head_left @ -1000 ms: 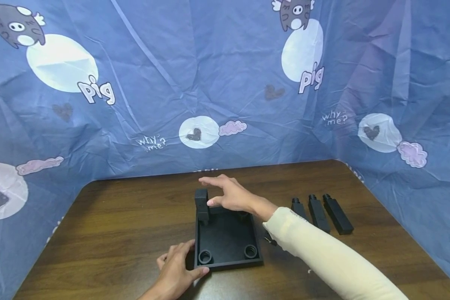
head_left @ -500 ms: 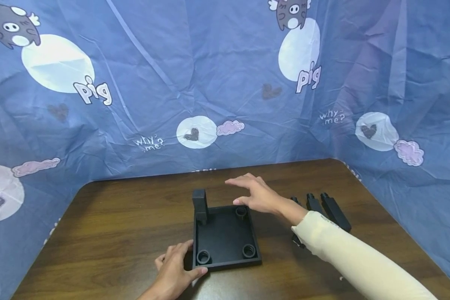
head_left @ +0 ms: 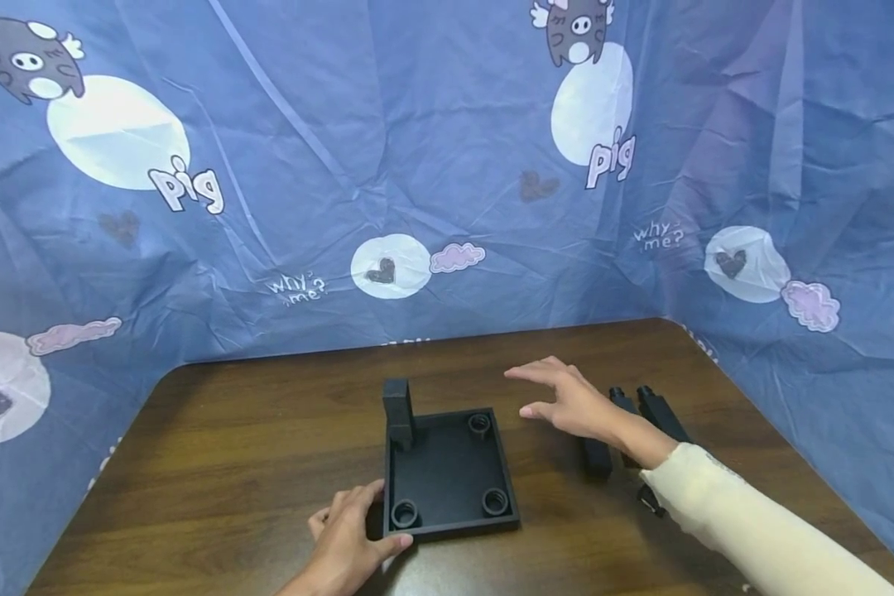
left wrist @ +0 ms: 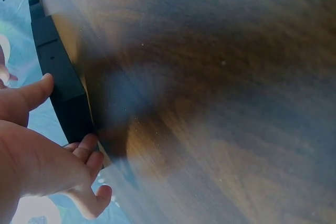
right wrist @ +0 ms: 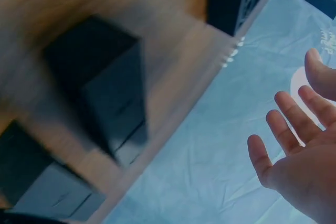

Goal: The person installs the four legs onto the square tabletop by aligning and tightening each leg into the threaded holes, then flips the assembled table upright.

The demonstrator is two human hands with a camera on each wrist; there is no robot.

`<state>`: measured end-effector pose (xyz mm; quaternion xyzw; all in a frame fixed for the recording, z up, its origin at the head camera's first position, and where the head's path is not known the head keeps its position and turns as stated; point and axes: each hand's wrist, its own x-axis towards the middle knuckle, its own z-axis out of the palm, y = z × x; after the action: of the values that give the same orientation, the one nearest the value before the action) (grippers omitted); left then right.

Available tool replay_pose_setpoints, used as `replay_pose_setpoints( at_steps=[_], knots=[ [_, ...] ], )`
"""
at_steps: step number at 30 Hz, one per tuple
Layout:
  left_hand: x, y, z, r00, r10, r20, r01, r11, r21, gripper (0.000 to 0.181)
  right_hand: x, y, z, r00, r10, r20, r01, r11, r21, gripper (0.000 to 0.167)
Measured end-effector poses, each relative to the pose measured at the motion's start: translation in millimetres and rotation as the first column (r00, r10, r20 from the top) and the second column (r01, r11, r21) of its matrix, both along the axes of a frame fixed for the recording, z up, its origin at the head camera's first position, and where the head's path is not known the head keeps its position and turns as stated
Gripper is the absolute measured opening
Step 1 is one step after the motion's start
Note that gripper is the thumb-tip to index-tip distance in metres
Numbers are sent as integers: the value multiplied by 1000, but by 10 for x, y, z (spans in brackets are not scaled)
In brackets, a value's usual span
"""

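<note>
A square black tray [head_left: 450, 472] lies on the table, with an upright black post [head_left: 398, 410] at its back left corner and round threaded sockets at the other three corners. My left hand [head_left: 346, 538] grips the front left corner, thumb at the front edge and fingers along the left side. In the left wrist view that hand [left wrist: 44, 156] holds the dark tray edge [left wrist: 63, 77]. To the right of the tray, my right hand [head_left: 577, 404] hovers with spread fingers and holds nothing. The right wrist view shows its relaxed fingers too [right wrist: 304, 156].
Black posts with narrower ends lie at the right, one [head_left: 596, 457] below the right hand and another [head_left: 661, 414] farther right, partly behind the forearm. A small dark item [head_left: 651, 501] is beside the sleeve. Blue printed cloth [head_left: 447, 165] hangs behind the table.
My right hand has moved from near the upright post to the right, past the tray toward the loose posts. The left hand keeps its grip on the tray corner.
</note>
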<state>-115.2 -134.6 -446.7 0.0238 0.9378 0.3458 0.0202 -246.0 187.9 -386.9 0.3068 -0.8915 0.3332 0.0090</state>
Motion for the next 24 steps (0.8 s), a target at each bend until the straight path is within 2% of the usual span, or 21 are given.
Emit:
replay_pose_setpoints(
  at_steps=[4, 8, 13, 20, 24],
  knots=[
    [-6, -14, 7, 1000, 3, 25, -3, 1000, 3, 79, 33, 123, -37, 1000, -3, 16, 3, 1000, 20, 55],
    [-19, -19, 4, 998, 9, 55, -9, 1000, 3, 78, 69, 243, -84, 1000, 0, -4, 1, 998, 68, 55],
    [-27, -7, -6, 998, 4, 55, -4, 1000, 5, 77, 149, 435, -174, 1000, -11, -26, 15, 989, 147, 55],
    [-27, 1, 3, 999, -2, 50, 2, 1000, -2, 77, 247, 651, -277, 998, 1, -70, 17, 964, 264, 53],
    [-26, 6, 5, 998, 4, 58, -4, 1000, 0, 78, 277, 748, -289, 987, 77, -142, -22, 936, 351, 56]
  ],
)
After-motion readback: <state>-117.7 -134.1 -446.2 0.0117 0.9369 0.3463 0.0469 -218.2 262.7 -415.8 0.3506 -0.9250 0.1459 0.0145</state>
